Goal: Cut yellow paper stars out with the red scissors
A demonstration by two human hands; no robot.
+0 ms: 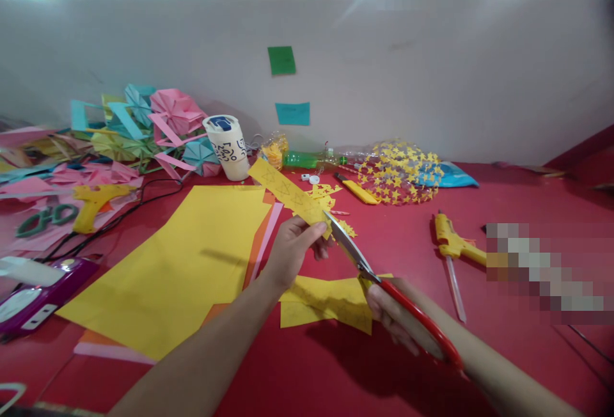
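My left hand (292,244) pinches the lower end of a yellow paper strip (283,190) with stars drawn on it. In my right hand (391,314) are the red-handled scissors (422,318), their blades reaching up and left to the strip's end beside my left fingertips. More yellow strips (311,302) lie on the red table under and between my hands. Small cut yellow stars (348,230) are scattered just behind the blades. Left of my left forearm lies a stack of large yellow sheets (192,257), with orange and pink paper beneath.
Glue guns lie at the left (93,204) and right (448,235). Behind stand a white cup (228,148), a green bottle (302,159), a yellow cutter (359,190) and a star-covered clear ball (401,171). Folded paper shapes (177,113), green scissors (45,219) and a purple device (48,295) are left.
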